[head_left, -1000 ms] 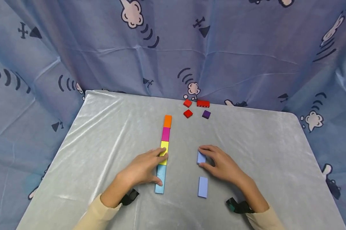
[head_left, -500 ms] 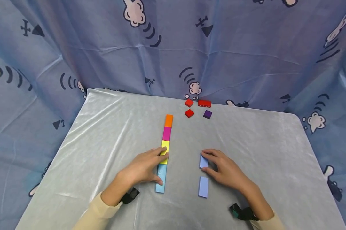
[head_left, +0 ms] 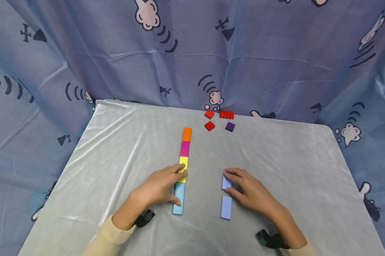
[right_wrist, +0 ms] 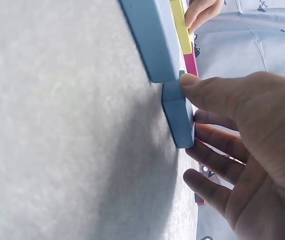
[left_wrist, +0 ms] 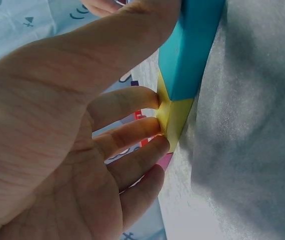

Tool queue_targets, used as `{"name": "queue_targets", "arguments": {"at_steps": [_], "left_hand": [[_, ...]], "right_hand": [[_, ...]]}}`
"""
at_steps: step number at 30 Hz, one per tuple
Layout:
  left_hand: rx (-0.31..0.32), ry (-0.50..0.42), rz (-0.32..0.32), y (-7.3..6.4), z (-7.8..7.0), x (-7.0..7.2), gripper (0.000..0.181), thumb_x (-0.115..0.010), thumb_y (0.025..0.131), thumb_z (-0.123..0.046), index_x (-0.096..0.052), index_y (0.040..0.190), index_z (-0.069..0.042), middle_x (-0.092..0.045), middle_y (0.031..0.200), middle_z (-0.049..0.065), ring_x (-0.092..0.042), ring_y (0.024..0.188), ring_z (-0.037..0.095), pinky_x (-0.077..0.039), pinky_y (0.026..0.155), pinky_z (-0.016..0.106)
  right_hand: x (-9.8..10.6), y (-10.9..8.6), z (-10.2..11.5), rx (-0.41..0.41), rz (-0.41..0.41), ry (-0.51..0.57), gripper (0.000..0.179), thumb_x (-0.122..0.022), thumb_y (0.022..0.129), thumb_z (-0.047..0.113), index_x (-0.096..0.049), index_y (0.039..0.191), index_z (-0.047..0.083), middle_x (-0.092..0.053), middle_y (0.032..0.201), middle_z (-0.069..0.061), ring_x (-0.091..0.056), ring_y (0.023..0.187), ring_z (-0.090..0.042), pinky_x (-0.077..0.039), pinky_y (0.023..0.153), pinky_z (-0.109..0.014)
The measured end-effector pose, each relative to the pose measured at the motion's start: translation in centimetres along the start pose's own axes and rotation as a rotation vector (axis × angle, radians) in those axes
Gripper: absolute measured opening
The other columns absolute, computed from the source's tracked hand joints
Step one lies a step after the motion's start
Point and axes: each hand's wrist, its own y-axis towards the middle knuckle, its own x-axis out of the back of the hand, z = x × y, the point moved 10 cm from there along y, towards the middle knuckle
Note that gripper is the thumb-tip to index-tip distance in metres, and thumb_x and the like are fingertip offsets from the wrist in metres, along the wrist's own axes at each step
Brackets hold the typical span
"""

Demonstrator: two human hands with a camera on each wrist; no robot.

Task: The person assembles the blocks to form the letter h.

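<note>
At lower centre, the upper lilac block (head_left: 226,182) is pinched by right fingers (head_left: 238,174), the yellow block (head_left: 184,160) touched by outspread left fingers (head_left: 179,175).

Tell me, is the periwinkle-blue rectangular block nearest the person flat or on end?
Lying flat: the periwinkle-blue rectangular block shows its broad face upward in the head view.

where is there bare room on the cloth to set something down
The cloth is bare right of the right hand, left of the orange block, and between the coloured row and the two lavender blocks. Crowded: under the left hand, and around the far red blocks.
</note>
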Motion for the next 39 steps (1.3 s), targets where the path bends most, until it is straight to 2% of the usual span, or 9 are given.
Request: {"name": "queue_targets", "arguments": {"at_steps": [8, 17, 24, 31, 39], "left_hand": [[-0.013, 0.002, 0.013, 0.4, -0.4, -0.1, 0.096, -0.097, 0.075, -0.039, -0.054, 0.155, -0.008, -0.044, 0.167, 0.012, -0.050, 0.150, 0.033, -0.044, 0.125, 0.049], [-0.013, 0.012, 0.012, 0.1, -0.3, 0.0, 0.096, -0.097, 0.074, -0.038, -0.055, 0.154, -0.008, -0.046, 0.164, 0.012, -0.053, 0.146, 0.034, -0.048, 0.121, 0.049], [-0.017, 0.016, -0.009, 0.0, -0.3, 0.2, 0.095, -0.098, 0.073, -0.038, -0.056, 0.153, -0.008, -0.048, 0.162, 0.012, -0.055, 0.143, 0.035, -0.054, 0.114, 0.048], [-0.008, 0.007, -0.008, 0.0, -0.1, 0.2, 0.095, -0.098, 0.073, -0.038, -0.056, 0.153, -0.007, -0.047, 0.164, 0.014, -0.053, 0.147, 0.035, -0.048, 0.121, 0.049], [-0.014, 0.018, -0.007, 0.0, -0.1, 0.2, 0.095, -0.098, 0.073, -0.038, -0.056, 0.153, -0.007, -0.047, 0.164, 0.014, -0.054, 0.144, 0.036, -0.050, 0.119, 0.049]], "right_hand": [[0.2, -1.0, 0.1, -0.001, 0.014, 0.001, 0.056, -0.080, 0.095, 0.021, -0.064, 0.146, 0.006, -0.064, 0.148, -0.009, -0.062, 0.137, -0.031, -0.054, 0.111, -0.055], [-0.1, -1.3, 0.7, 0.007, 0.009, 0.002, 0.054, -0.079, 0.096, 0.023, -0.065, 0.145, 0.006, -0.064, 0.147, -0.008, -0.062, 0.136, -0.030, -0.055, 0.110, -0.055], [-0.2, -1.3, 0.8, 0.007, 0.015, -0.001, 0.051, -0.078, 0.097, 0.022, -0.065, 0.145, 0.008, -0.064, 0.148, -0.008, -0.062, 0.136, -0.030, -0.056, 0.109, -0.055], [-0.3, -1.2, 0.5, 0.003, 0.024, 0.018, 0.047, -0.075, 0.099, 0.017, -0.066, 0.145, 0.012, -0.064, 0.149, -0.007, -0.063, 0.137, -0.030, -0.055, 0.110, -0.055], [-0.5, -1.2, 0.7, 0.035, 0.056, 0.034, 0.040, -0.073, 0.100, 0.012, -0.072, 0.139, 0.018, -0.063, 0.151, -0.007, -0.062, 0.138, -0.032, -0.055, 0.110, -0.057]]}}
